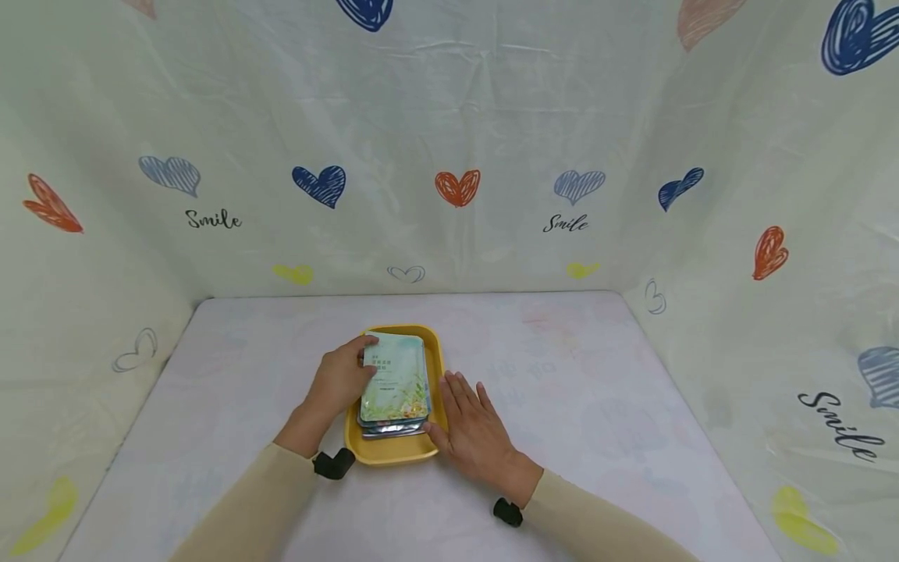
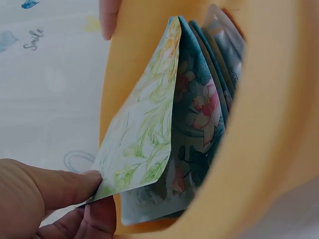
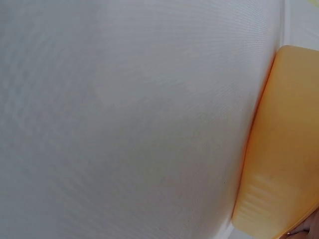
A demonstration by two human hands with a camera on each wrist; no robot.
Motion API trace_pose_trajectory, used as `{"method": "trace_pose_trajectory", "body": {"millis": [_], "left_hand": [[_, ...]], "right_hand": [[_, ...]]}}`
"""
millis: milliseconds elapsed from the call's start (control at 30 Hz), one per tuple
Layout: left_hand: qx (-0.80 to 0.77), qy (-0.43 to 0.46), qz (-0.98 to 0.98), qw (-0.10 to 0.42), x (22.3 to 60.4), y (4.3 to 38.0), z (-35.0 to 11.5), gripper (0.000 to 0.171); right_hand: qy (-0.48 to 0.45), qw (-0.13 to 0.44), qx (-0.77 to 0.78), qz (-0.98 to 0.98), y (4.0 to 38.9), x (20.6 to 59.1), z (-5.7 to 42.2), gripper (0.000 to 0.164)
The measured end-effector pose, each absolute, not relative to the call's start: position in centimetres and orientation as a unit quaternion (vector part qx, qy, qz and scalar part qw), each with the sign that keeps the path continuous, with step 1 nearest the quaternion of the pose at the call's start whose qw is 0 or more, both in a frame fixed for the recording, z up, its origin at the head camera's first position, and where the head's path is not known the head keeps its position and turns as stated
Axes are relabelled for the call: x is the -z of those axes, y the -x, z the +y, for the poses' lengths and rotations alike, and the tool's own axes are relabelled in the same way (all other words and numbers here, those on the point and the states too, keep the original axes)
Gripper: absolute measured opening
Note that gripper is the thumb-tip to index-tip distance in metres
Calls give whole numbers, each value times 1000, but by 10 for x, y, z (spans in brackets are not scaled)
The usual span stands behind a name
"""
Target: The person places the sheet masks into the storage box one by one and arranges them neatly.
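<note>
A yellow tray (image 1: 393, 454) holds a stack of flat mask packets (image 2: 199, 107). The top packet (image 1: 396, 382) is pale green with a flower print along its lower edge. My left hand (image 1: 342, 380) pinches this packet by its left edge, thumb above and fingers beneath. In the left wrist view the packet tilts up off the darker floral one under it. Fingers straight, my right hand (image 1: 479, 437) rests at the tray's right rim, its thumb near the stack's lower corner. The right wrist view shows mainly the tray's outer wall (image 3: 284, 149).
The tray stands on a white-covered table (image 1: 590, 437). Behind and to both sides hangs a pale curtain (image 1: 492, 117) printed with hearts and the word Smile. Black straps (image 1: 334, 464) circle both wrists.
</note>
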State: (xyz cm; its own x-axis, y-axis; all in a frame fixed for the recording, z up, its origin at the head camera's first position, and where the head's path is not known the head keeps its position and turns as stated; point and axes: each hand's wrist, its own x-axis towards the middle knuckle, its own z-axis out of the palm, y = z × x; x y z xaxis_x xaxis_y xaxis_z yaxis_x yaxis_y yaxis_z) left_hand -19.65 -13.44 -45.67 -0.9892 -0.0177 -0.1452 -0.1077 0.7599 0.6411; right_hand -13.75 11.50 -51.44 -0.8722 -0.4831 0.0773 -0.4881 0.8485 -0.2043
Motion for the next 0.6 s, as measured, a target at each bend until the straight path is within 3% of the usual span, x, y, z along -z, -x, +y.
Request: {"method": "trace_pose_trajectory", "body": {"millis": [600], "left_hand": [[-328,50,942,47,455,197,-136,50]], "right_hand": [[-253,11,-112,-961,137,515,115,77]]}}
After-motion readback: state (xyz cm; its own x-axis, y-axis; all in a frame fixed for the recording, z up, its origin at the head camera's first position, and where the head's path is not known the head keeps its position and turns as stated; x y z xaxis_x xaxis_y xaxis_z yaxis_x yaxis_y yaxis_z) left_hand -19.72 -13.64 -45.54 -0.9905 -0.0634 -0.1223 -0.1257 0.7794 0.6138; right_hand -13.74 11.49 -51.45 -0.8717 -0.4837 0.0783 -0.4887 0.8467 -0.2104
